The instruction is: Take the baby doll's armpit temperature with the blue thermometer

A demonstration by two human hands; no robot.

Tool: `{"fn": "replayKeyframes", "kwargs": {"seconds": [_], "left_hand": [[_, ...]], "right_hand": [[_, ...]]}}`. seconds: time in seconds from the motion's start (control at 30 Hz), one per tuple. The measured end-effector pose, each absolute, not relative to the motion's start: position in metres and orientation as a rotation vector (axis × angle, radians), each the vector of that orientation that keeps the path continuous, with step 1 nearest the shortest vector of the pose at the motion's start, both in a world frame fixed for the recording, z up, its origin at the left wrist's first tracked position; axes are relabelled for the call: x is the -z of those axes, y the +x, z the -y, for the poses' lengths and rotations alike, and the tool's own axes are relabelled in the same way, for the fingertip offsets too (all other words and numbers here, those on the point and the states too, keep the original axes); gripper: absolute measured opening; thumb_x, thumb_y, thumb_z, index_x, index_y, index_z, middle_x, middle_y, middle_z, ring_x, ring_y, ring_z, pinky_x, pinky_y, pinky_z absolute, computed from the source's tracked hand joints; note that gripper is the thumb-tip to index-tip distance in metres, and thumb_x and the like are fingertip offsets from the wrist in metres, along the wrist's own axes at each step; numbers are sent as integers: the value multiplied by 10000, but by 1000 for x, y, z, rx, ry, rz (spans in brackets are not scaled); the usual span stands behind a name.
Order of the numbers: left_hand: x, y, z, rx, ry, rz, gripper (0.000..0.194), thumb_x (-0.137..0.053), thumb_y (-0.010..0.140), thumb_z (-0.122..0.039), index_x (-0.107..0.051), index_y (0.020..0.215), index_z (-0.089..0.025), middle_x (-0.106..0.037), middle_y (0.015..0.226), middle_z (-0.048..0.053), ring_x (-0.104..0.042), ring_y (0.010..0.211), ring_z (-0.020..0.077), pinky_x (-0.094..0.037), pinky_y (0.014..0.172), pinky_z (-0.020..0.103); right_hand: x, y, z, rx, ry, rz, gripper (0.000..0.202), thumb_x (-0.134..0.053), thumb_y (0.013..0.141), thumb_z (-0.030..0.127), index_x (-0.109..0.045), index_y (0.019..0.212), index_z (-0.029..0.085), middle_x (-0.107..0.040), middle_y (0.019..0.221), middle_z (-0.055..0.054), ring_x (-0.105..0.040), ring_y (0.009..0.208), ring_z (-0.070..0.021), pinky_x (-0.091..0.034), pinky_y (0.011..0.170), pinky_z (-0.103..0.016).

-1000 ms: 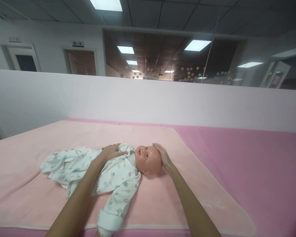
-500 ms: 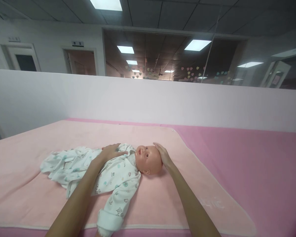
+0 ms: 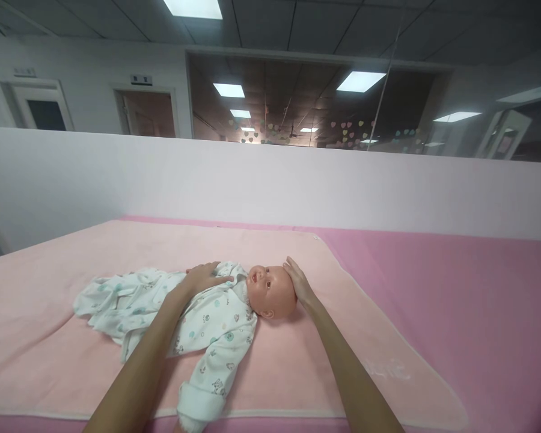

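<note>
A baby doll (image 3: 270, 293) lies on its back across the middle, its bald head to the right and its face turned upward. It wears a white printed outfit (image 3: 211, 319) with long sleeves; one sleeve with a folded cuff stretches toward me. My left hand (image 3: 201, 279) rests open on the doll's chest, thumb spread from the fingers. Against the crown of the doll's head lies my right hand (image 3: 299, 282), its fingers stretched out. Part of the doll's body is covered by my left forearm.
Under the doll is a peach blanket (image 3: 297, 373) with a pale edge, spread over a pink surface (image 3: 487, 300). A low white partition (image 3: 270, 186) runs along the far side. Behind it are doors and a large window with heart stickers.
The fingers of my right hand have lifted slightly at the top of the doll's head. My left hand and the doll stay in place.
</note>
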State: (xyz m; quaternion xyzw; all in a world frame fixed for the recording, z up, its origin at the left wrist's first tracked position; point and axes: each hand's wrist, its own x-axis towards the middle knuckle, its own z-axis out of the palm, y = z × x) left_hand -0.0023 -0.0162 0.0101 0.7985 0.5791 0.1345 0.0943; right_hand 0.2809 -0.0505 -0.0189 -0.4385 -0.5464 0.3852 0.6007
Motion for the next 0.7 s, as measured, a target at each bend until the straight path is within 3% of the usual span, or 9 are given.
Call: {"fn": "replayKeyframes", "kwargs": {"seconds": [0.13,0.27,0.43,0.57,0.7], "left_hand": [[-10,-2,17,-406,2360,-1735,770,-385,641,-727,-455,1234,-242,-534,1244,83,-463,1129,341,-333,917,438],[-11,-2,19,-421,2350,-1723,776,-388,637,-731,-457,1235,-242,-523,1255,89,-460,1132,344,-330,925,429],[-13,-2,20,-427,2337,-1697,777,-401,629,-733,-468,1226,-239,-532,1242,96,-464,1125,347,-329,925,427],[-11,-2,17,-414,2339,-1713,803,-406,625,-735,-453,1242,-222,-529,1245,104,-469,1122,342,-333,923,421],[-10,-3,16,-415,2354,-1711,785,-394,634,-732,-448,1244,-240,-518,1261,96,-451,1144,342,-328,923,432]], "right_hand": [[17,281,53,-860,-1082,1197,576,-573,677,519,-521,1185,253,-526,1237,-39,-388,1215,-210,-274,1007,-329],[14,277,56,-980,-1047,1250,504,-540,682,553,-644,971,154,-658,985,-68,-533,1018,-245,-372,899,-340],[11,274,58,-1081,-1016,1237,488,-526,678,585,-661,787,130,-680,773,-57,-587,813,-228,-424,774,-328],[10,274,58,-1026,-1003,1229,460,-552,680,551,-650,865,141,-669,929,-68,-566,923,-233,-416,825,-324],[11,275,59,-903,-1040,1182,489,-580,691,483,-566,1102,219,-510,1252,-47,-447,1149,-211,-340,957,-312]]}}
